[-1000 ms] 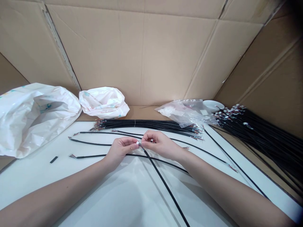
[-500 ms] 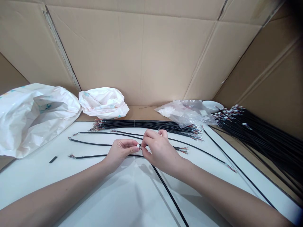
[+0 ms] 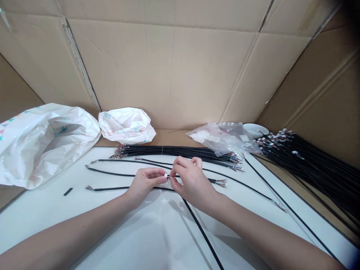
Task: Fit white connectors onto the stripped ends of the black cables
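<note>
Left hand (image 3: 146,182) and right hand (image 3: 191,184) met on a small white connector (image 3: 165,175).
Both pinched it firmly (a black cable (image 3: 203,235) trailed below).

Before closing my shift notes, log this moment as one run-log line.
left hand: holds white connector | right hand: fingertips at connector | black cable: runs out below hands | bundled black cables: behind hands

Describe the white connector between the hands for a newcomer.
On the white work surface, below the tied bundle of black cables, look to the middle. The white connector sits in the fingers of the left hand, on a black cable, unlike the fanned coloured wire ends nearby.
</note>
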`<state>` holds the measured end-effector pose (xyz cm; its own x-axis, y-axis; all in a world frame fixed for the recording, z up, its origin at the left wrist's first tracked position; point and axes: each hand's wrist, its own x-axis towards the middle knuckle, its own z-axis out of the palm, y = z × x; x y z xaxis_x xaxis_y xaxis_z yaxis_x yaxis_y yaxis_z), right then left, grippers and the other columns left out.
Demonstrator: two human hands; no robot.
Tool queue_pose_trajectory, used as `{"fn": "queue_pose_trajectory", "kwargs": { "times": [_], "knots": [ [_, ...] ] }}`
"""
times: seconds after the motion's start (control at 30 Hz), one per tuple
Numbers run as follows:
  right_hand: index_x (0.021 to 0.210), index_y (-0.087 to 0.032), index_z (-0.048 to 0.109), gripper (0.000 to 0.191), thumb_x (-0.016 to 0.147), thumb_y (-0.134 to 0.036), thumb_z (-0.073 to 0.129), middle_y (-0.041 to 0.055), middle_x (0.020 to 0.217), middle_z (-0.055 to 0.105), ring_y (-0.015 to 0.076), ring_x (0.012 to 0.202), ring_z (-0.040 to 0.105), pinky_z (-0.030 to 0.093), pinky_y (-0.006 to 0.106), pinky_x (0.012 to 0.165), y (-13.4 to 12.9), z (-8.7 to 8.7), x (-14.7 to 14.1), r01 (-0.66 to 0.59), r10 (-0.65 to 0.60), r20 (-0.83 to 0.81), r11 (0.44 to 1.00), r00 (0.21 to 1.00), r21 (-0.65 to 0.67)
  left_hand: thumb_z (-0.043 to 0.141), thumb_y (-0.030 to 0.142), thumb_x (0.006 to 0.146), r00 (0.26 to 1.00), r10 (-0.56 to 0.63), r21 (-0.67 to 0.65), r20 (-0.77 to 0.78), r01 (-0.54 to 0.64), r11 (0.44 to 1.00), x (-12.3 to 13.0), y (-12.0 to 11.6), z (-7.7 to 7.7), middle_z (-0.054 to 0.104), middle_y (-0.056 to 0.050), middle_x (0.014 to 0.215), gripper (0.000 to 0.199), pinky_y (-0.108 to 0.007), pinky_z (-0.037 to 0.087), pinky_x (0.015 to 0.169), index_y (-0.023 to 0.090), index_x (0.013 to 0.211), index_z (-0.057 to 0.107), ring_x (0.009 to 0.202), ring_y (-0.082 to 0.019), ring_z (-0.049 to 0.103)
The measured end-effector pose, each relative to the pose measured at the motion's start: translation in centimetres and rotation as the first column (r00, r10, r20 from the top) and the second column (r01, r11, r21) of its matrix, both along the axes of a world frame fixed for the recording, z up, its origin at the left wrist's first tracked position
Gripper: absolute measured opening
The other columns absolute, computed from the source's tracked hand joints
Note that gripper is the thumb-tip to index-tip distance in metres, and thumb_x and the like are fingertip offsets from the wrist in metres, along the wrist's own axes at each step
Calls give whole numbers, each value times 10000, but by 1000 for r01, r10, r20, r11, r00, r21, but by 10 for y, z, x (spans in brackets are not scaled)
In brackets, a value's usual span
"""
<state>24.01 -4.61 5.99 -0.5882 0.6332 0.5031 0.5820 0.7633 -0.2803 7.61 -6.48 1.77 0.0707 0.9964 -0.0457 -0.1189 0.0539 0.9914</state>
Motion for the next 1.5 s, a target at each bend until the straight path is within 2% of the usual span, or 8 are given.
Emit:
{"fn": "queue_pose_trajectory", "kwargs": {
  "times": [0.23, 0.43, 0.57, 0.67, 0.9, 1.13, 1.33, 1.5],
  "knots": [
    [630, -136, 524, 125, 725, -66, 482, -5, 716, 513, 97, 685, 454, 195, 308, 727, 1, -5, -2, -23, 24, -35, 999, 999, 43, 733, 268, 607, 1000, -7, -23, 24, 7, 1000, 1, -2, 4, 625, -5, 684, 155, -211, 412, 631, 148, 678, 665, 638, -111, 527],
    [629, -133, 509, 138, 727, -52, 454, 3, 713, 508, 102, 667, 419, 191, 305, 686, 1, -10, -3, -29, 36, -46, 991, 998, 131, 747, 258, 591, 1000, -26, 2, 13, 26, 1000, -1, -1, 2, 624, -9, 662, 163, -212, 419, 624, 142, 671, 664, 619, -108, 523],
    [644, -138, 500, 176, 740, -19, 412, 14, 712, 497, 116, 659, 383, 188, 314, 684, 1, -14, -3, -35, 32, 17, 972, 999, 233, 760, 248, 569, 1000, -12, -13, 26, 12, 1000, 0, -1, 1, 625, 0, 642, 168, -209, 420, 608, 147, 672, 673, 591, -98, 517],
    [653, -143, 497, 198, 757, -7, 396, 19, 719, 496, 128, 677, 378, 185, 325, 694, 0, -16, -3, -63, 39, 96, 963, 995, 262, 764, 233, 565, 1000, -7, -19, 30, 8, 1000, 1, -2, 1, 631, 3, 623, 156, -203, 421, 602, 150, 663, 678, 580, -93, 522],
    [660, -141, 541, 133, 745, -60, 477, 7, 738, 512, 109, 666, 398, 174, 322, 703, -3, -10, -3, -19, 19, 23, 1000, 1000, 5, 770, 230, 558, 999, -17, -43, 49, 19, 999, 2, -2, -1, 651, -16, 660, 179, -211, 433, 622, 141, 687, 685, 612, -103, 548],
    [645, -134, 524, 186, 760, -21, 432, 17, 714, 503, 117, 669, 394, 180, 341, 738, -3, -22, -7, 13, -12, -6, 984, 1000, 177, 777, 238, 543, 1000, -6, -47, 30, 7, 999, -1, -1, -1, 632, -9, 637, 197, -202, 421, 601, 129, 671, 676, 593, -92, 523],
    [693, -162, 562, 84, 761, -124, 531, -7, 763, 534, 115, 725, 464, 173, 359, 802, 4, -5, 1, 9, -8, -83, 1000, 997, 14, 755, 264, 593, 1000, 13, -8, 17, -13, 1000, -1, 1, 0, 630, -6, 641, 180, -179, 382, 582, 139, 703, 686, 592, -77, 499],
    [661, -156, 556, 103, 732, -96, 512, 3, 739, 535, 119, 731, 468, 177, 369, 825, 4, -2, 4, -14, 14, -52, 1000, 999, 8, 767, 258, 578, 998, 50, -19, 35, -49, 999, -1, 0, 0, 635, -4, 652, 192, -172, 389, 587, 143, 709, 687, 601, -75, 507]
  ]
}}
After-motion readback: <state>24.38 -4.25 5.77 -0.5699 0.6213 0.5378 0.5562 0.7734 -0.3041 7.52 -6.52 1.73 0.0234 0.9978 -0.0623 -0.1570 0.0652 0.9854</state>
